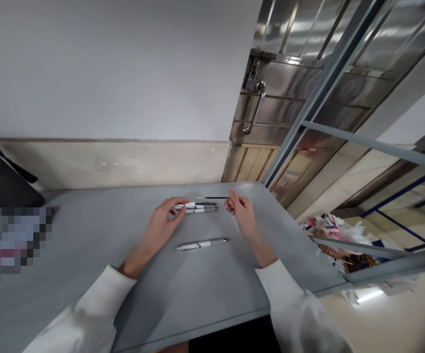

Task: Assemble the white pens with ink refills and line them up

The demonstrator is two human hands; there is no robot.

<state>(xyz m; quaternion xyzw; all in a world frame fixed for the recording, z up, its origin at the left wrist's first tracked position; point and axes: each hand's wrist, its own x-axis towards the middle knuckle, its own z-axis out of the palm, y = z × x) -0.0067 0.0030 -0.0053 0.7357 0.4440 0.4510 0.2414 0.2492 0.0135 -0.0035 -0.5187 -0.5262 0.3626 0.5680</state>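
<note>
My left hand (162,220) is closed at the near ends of some white-and-grey pens (198,209), thumb and forefinger around a white pen barrel (188,205). My right hand (242,214) pinches a slim pen refill (214,197), dark along its middle with a yellowish part and a pale end pointing left. The refill is above the pens, to the right of my left hand. Closer to me, a single white-and-grey pen (202,244) lies on the grey table (198,284), its dark tip to the right and apart from both hands.
A black bag (8,176) stands at the table's far left, with a pixelated item (12,242) before it. The wall (124,164) borders the back edge. On the right stand a grey metal frame (308,110) and a metal door (278,93); plastic bags (341,230) lie beyond the table.
</note>
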